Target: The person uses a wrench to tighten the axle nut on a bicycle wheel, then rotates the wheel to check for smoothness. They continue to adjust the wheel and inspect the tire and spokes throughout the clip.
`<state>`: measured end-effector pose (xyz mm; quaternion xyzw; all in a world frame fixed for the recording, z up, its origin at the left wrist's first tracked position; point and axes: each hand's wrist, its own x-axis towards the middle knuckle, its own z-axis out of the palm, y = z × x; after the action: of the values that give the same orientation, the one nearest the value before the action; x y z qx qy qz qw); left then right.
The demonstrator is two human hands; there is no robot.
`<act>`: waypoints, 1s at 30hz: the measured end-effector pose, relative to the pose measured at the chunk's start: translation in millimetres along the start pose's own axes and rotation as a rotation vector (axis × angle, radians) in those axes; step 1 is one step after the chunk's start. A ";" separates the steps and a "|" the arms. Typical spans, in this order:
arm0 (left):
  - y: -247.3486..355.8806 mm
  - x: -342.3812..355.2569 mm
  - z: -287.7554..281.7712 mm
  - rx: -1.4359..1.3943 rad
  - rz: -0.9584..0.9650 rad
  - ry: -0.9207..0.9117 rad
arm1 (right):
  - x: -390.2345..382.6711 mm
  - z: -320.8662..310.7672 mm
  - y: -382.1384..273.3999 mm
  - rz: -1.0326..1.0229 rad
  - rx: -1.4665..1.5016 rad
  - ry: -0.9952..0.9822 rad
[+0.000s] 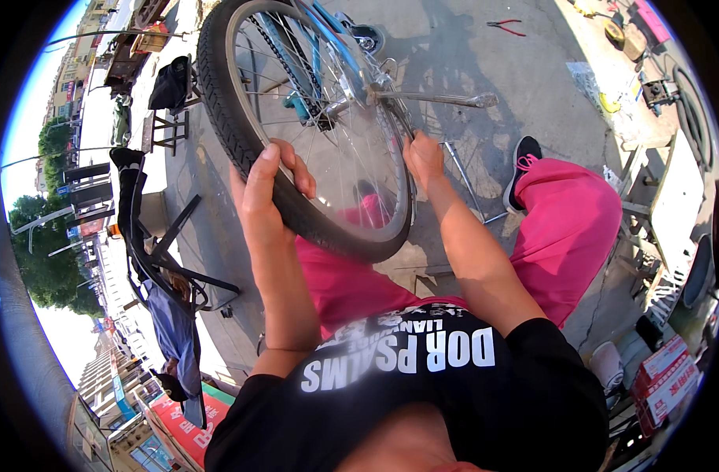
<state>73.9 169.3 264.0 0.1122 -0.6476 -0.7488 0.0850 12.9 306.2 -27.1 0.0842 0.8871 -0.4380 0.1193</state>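
Note:
A bicycle wheel with a black tyre (218, 102) and silver spokes stands in front of me, fixed in a light blue frame (328, 39). My left hand (266, 193) wraps over the tyre at its lower left edge. My right hand (422, 157) grips the tyre and rim on the right side, below the metal kickstand (446, 99). I sit behind the wheel in pink trousers (568, 228) and a black shirt, with one black shoe (520, 161) on the ground.
Red-handled pliers (505, 26) lie on the concrete at the top. Tools and a tyre (693, 110) sit at the right, with red and white boxes (662, 377) lower right. A black folding stand (151, 244) and a stool (171, 118) stand at the left.

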 end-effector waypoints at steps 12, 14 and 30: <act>-20.9 -23.6 -8.3 0.029 -0.070 0.008 | 130.0 89.4 82.6 -0.263 0.205 0.091; -23.7 -29.6 -14.4 0.068 -0.119 -0.008 | 149.3 96.6 78.4 -0.262 0.256 0.047; -31.3 -26.6 -4.2 0.038 0.040 0.013 | 53.7 22.2 85.6 -0.190 -0.036 0.012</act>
<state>101.2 177.1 234.0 0.1059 -0.6632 -0.7339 0.1019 -13.7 342.5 -120.2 0.0002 0.8996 -0.4306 0.0734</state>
